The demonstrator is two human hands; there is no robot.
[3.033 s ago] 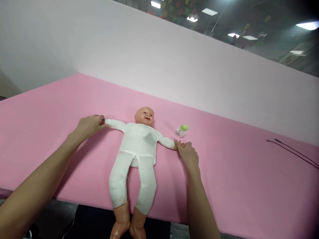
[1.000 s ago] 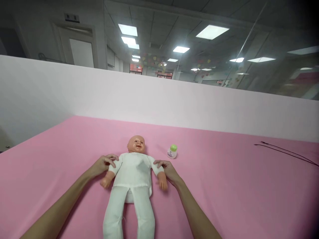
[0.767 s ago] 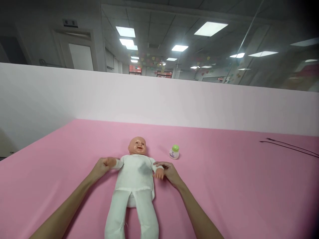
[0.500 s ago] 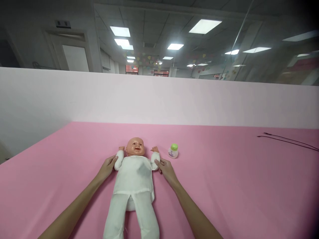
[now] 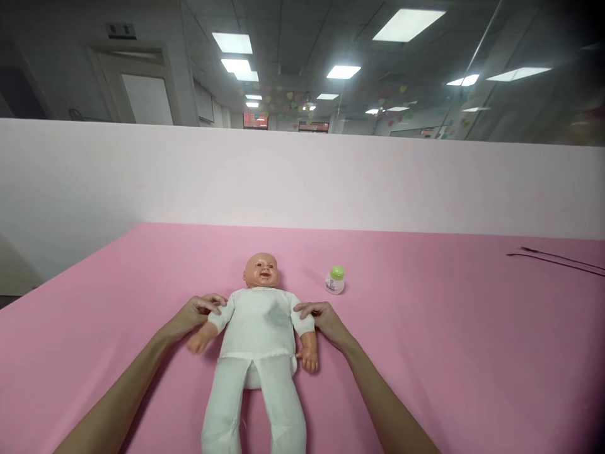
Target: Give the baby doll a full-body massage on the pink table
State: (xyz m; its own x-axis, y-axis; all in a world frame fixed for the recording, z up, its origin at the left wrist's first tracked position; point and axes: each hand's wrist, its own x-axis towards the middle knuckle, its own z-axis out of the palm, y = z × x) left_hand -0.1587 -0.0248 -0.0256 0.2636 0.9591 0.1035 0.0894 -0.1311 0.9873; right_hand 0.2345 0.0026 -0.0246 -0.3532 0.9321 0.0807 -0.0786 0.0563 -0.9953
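A baby doll [image 5: 258,325] in white cloth lies face up on the pink table, its bald head toward the back and its legs toward me. Both its arms point down along its sides. My left hand [image 5: 196,313] has its curved fingers on the doll's upper sleeve at the left of the picture. On the other side my right hand [image 5: 326,318] grips the opposite sleeve, fingertips over the cloth. A small clear jar [image 5: 335,282] with a green lid stands right of the doll's head, apart from both hands.
The pink table covering [image 5: 425,328] meets a low white wall [image 5: 302,183] at the back. Two thin dark cords [image 5: 560,260] lie at the far right. Above the wall is glass, with ceiling lights and a door behind it.
The doll's arms have swung from raised beside its head to down along its sides, with my hands at the sleeves. The view has shifted slightly.
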